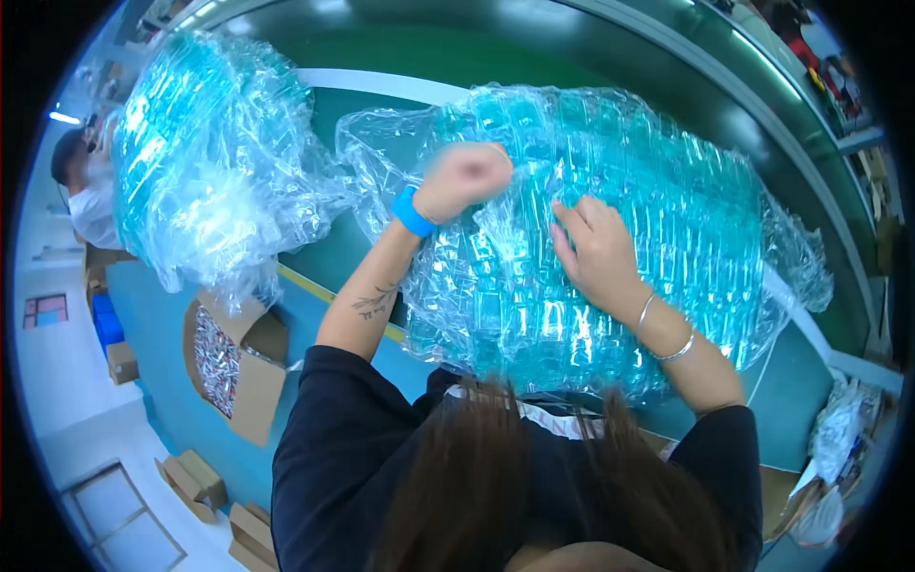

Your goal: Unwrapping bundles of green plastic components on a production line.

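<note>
In front of me lies a big clear plastic bag (381,143) filled with rows of teal-tinted transparent containers (658,219). My left hand (467,181), with a blue band at its wrist, is over the bag's left part. It is blurred but looks closed like a fist; whatever it may hold is hidden. On the middle of the pack rests my right hand (598,250), a silver bangle on its wrist. Its fingers are loosely bent, with thumb and forefinger apart, against the film.
Another plastic-wrapped teal bundle (210,162) stands at the far left. Below it, an open cardboard box (257,396) holds many small pieces. A raised metal rail (753,86) runs behind the green work surface (400,48). A person (91,191) is at the left edge.
</note>
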A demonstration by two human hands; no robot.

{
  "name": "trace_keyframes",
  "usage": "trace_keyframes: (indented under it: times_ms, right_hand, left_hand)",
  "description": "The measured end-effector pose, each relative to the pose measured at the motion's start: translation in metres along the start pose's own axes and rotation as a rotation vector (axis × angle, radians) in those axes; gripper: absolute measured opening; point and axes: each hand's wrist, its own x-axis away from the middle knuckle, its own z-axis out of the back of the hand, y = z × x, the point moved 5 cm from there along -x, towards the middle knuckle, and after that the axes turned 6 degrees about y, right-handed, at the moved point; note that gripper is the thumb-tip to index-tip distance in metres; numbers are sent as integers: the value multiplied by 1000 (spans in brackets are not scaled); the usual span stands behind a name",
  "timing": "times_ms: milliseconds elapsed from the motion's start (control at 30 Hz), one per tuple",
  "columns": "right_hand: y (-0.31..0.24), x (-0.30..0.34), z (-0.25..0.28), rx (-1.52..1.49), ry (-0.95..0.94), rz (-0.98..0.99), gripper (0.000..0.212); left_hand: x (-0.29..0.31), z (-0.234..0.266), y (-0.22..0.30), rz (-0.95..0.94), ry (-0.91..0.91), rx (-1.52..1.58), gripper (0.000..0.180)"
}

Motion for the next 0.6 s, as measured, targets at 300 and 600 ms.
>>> trace_keyframes:
  times_ms: [300, 600]
  right_hand:
    - [-6, -9, -2, -43, -66, -50, 35]
    - [-20, -20, 8, 118, -121, -262, 34]
  left_hand:
    - [4, -17, 27, -141, 48, -723, 9]
    - [1, 5, 2, 364, -42, -163, 16]
